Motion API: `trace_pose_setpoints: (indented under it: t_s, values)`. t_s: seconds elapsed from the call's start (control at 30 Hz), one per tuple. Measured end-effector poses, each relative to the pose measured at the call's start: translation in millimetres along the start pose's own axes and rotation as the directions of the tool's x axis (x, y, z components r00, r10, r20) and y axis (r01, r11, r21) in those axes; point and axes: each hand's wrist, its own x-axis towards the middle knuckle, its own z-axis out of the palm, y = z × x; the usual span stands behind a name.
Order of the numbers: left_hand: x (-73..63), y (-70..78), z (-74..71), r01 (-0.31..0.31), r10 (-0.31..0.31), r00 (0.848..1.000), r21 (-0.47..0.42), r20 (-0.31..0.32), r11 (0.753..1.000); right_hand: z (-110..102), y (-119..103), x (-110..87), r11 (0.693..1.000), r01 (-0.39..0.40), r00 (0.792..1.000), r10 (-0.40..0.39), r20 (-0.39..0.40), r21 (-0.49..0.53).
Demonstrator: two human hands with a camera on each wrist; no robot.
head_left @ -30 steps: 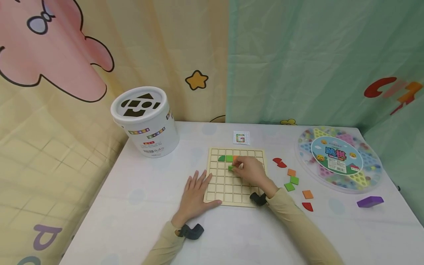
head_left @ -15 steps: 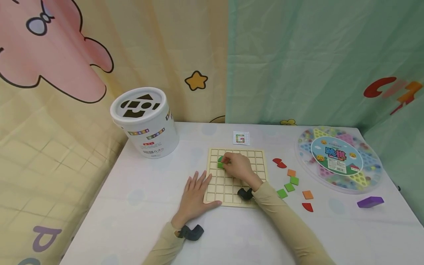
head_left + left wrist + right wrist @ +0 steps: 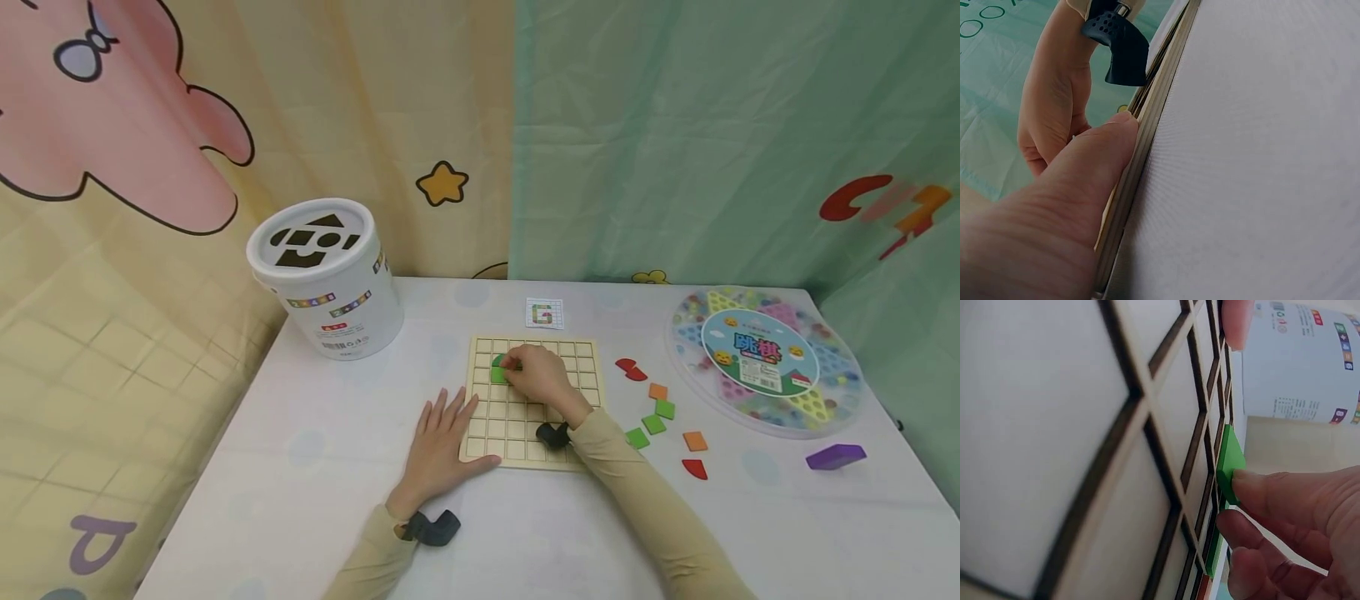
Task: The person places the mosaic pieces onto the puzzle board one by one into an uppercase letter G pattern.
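My right hand (image 3: 542, 377) pinches a green square tile (image 3: 1229, 465) at the upper left part of a wooden grid board (image 3: 498, 429). In the right wrist view the tile is tilted, its edge at a grid cell. A green quarter-circle tile (image 3: 497, 360) lies just above it on the board; the rest of that row is hidden behind the right hand. My left hand (image 3: 435, 457) lies with fingers spread at the board's left side. In the left wrist view its thumb (image 3: 1094, 159) rests against the board's edge (image 3: 1147, 134).
Right of the board lie loose red pieces (image 3: 636, 374), orange squares (image 3: 695, 441) and green squares (image 3: 654, 424). A small pattern card (image 3: 544, 313) lies behind the board. A white bucket (image 3: 345, 325) stands left, a round game box (image 3: 761, 358) and purple block (image 3: 835, 457) right.
My right hand has moved left across the board with the green square tile, to below the quarter-circle. Another green square on the table has come out from behind the right arm. The left hand stays put.
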Motion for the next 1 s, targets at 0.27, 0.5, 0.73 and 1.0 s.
trace_pose_setpoints:
  t_s: [0.27, 0.5, 0.73, 1.0]
  values:
    - [-1.7, 0.0, 0.6, 0.008, -0.008, 1.000, -0.008, 0.003, 1.000, 2.5, -2.4, 0.5, 0.999, -0.024, 1.000, 0.024, -0.004, -0.036]
    - [-1.6, 0.4, 1.0, 0.011, -0.011, 1.000, -0.008, 0.009, 1.000, 0.9, -3.6, -0.4, 0.997, -0.029, 0.999, 0.026, -0.031, -0.072]
    - [-1.0, 0.3, -0.6, 0.005, -0.005, 1.000, -0.005, 0.003, 1.000, -2.3, -1.5, -7.5, 0.996, -0.004, 1.000, 0.002, -0.016, -0.094]
    - [0.0, -0.7, 0.9, -0.003, 0.004, 1.000, 0.014, -0.002, 1.000, -28.4, 15.8, -37.3, 0.998, 0.061, 0.998, -0.061, -0.001, -0.029]
